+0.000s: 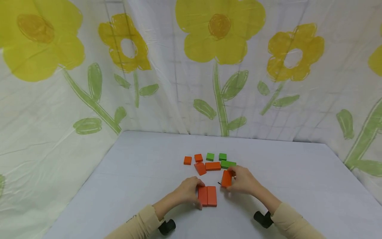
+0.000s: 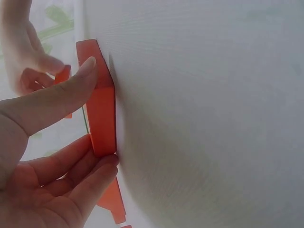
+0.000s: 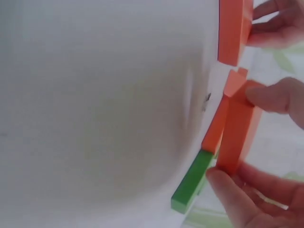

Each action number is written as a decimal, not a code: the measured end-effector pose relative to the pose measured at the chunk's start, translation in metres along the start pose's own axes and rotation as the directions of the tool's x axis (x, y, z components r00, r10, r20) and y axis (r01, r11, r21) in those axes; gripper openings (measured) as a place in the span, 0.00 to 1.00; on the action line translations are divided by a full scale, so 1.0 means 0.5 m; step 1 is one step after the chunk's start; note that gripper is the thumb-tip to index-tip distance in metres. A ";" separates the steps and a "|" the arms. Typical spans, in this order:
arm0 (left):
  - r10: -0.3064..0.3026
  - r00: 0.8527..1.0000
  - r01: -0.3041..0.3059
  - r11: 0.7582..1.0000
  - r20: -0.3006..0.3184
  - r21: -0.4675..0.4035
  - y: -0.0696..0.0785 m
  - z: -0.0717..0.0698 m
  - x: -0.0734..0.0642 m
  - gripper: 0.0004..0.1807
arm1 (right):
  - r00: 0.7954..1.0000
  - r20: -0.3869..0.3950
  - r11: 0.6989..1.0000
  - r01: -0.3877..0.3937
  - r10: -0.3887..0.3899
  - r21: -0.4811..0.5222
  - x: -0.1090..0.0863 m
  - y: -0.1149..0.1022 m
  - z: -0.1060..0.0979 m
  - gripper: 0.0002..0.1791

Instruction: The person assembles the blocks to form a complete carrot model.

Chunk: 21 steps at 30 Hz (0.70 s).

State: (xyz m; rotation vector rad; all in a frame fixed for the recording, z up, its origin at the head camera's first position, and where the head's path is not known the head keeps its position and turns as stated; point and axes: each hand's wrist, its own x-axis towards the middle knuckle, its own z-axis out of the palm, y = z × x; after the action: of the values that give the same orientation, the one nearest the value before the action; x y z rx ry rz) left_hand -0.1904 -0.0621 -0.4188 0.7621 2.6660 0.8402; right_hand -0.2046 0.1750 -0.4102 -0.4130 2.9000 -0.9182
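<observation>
Two red rectangular blocks (image 1: 212, 196) lie side by side on the white table. My left hand (image 1: 188, 191) holds the left one of the pair, thumb at the near end and fingers at the far end; in the left wrist view its red side face (image 2: 103, 126) shows between them. To the right, my right hand (image 1: 242, 180) pinches an orange rectangular block (image 3: 236, 130) by its two ends. That block (image 1: 226, 179) is tilted and appears raised off the table. A small dark mark (image 1: 219, 183) shows beside it.
Beyond the hands lie an orange fan-shaped block (image 1: 200, 168), an orange oblong block (image 1: 213, 166) and a green oblong block (image 1: 228, 164). Behind them are small orange squares (image 1: 187, 160) and small green squares (image 1: 210, 157). A flowered curtain (image 1: 167, 113) hangs at the table's back.
</observation>
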 end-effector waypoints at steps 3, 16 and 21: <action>-0.002 1.000 0.002 1.000 0.000 -0.002 0.001 0.000 0.000 0.31 | 0.996 0.061 0.997 0.071 -0.072 0.023 -0.016 0.001 -0.002 0.30; -0.004 1.000 0.004 1.000 0.005 0.003 0.003 -0.001 0.000 0.31 | 0.957 0.202 0.976 0.216 -0.210 -0.007 -0.039 -0.012 0.010 0.32; -0.011 1.000 0.011 1.000 0.012 0.003 0.004 -0.001 -0.001 0.31 | 0.951 0.226 0.976 0.218 -0.210 -0.011 -0.038 -0.015 0.016 0.31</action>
State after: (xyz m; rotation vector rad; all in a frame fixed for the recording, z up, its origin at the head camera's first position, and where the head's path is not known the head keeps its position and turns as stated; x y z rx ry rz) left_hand -0.1894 -0.0609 -0.4173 0.7508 2.6591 0.8267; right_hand -0.1835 0.1698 -0.4126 -0.7929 2.7062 -0.7858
